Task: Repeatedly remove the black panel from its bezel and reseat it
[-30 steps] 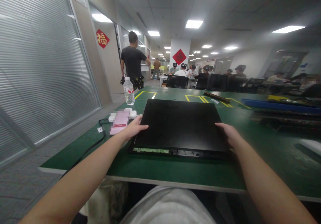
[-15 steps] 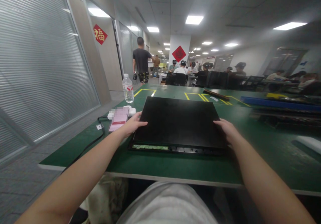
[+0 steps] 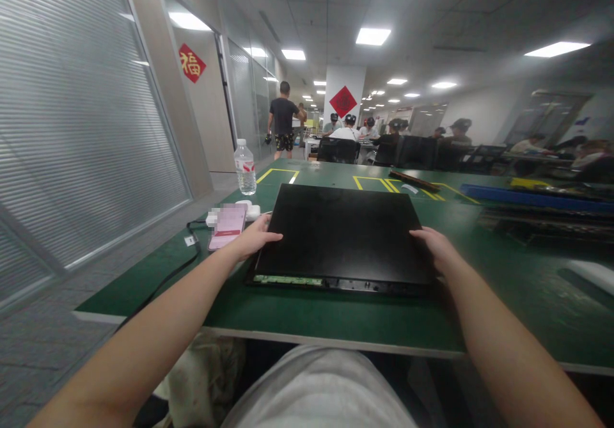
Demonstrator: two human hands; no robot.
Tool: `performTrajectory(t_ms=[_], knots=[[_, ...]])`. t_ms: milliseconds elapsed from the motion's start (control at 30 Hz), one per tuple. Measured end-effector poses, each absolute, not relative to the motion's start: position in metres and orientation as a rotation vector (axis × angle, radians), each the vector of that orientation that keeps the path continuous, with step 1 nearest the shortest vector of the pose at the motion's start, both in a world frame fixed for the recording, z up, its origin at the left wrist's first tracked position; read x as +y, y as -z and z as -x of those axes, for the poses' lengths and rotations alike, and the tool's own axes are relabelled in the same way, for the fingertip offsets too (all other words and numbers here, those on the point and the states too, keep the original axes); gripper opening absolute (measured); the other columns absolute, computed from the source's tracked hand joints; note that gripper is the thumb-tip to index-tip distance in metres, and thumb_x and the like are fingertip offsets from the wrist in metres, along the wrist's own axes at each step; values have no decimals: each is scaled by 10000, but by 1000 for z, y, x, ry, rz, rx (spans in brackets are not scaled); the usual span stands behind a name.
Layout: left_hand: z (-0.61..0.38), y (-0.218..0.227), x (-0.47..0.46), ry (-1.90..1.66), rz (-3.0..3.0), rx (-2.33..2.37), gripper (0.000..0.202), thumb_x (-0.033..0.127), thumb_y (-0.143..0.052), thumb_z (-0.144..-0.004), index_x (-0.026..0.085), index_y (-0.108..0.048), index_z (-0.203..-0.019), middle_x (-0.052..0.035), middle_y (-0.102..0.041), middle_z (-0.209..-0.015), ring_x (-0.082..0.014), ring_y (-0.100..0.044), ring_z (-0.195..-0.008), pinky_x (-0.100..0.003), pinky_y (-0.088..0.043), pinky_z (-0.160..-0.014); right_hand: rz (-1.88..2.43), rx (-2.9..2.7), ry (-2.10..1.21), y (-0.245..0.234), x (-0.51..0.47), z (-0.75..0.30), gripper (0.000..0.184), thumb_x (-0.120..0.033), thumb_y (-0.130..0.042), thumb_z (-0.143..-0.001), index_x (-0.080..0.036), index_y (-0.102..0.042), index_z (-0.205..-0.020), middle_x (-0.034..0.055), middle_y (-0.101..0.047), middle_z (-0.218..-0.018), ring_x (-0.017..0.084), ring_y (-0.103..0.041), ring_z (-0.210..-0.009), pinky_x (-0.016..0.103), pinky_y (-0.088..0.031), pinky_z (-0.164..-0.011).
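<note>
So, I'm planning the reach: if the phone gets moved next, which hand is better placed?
Probably the left hand: the phone lies close to it, while the right hand is across the panel. Both grip the panel's edges, so either would need to let go first.

Open-plan office, ceiling light panels (image 3: 373, 36), slatted blinds (image 3: 91, 108), green worktable (image 3: 307, 316) (yellow-marked), seated people (image 3: 346, 133)

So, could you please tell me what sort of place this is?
It looks like an electronics workspace, perhaps in an office: a black panel with a green circuit-like strip by its near edge, a yellow-marked green table, and seated people beyond.
</note>
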State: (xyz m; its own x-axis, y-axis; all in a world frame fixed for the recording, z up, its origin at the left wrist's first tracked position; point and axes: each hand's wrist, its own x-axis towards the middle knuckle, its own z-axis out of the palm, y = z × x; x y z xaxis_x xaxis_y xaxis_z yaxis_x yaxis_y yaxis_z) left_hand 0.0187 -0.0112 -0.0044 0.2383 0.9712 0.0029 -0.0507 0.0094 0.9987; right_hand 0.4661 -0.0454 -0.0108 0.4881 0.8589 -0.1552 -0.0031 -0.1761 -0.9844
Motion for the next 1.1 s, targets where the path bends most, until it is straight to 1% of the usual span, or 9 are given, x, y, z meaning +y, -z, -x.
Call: performTrajectory(t_ms=[133,433,633,833,1100], knots=[[-19,4,-11,-1053,-1278,994,570,98,-824,-582,199,-503,-1042,-18,-750,-875,-255,-746,-848,-410,-581,-820,1575,-756,-926,10,-46,-465,206,-225,-686,-693,-250,-664,-896,23,-724,-773,227,-677,-709,330,-523,-631],[-18,5,-9,-1040,-1267,982,558,93,-830,-575,197,-514,-1022,-23,-755,-875,-262,-750,-813,-425,-587,-809,1604,-762,-920,6,-50,-462,202,-228,-681,-703,-255,-656,-901,40,-734,-822,236,-684,-749,342,-534,-640],[-17,6,-9,-1065,-1276,976,527,79,-831,-571,194,-540,-995,-22,-752,-894,-254,-745,-860,-416,-579,-851,1606,-759,-932,5,-50,-462,149,-220,-675,-708,-248,-655,-853,23,-724,-783,214,-676,-723,312,-521,-618],[-18,4,-12,-1054,-1256,977,593,84,-827,-576,203,-527,-1073,-28,-753,-912,-268,-749,-867,-422,-591,-829,1611,-761,-914,2,-52,-459,139,-202,-674,-709,-243,-662,-841,27,-723,-773,211,-668,-692,306,-512,-600],[-18,3,-12,-1043,-1262,1001,568,86,-821,-578,204,-522,-1047,-24,-748,-902,-256,-745,-861,-404,-589,-823,1615,-780,-914,6,-49,-463,137,-222,-675,-700,-253,-654,-831,26,-725,-771,219,-671,-715,313,-512,-616]])
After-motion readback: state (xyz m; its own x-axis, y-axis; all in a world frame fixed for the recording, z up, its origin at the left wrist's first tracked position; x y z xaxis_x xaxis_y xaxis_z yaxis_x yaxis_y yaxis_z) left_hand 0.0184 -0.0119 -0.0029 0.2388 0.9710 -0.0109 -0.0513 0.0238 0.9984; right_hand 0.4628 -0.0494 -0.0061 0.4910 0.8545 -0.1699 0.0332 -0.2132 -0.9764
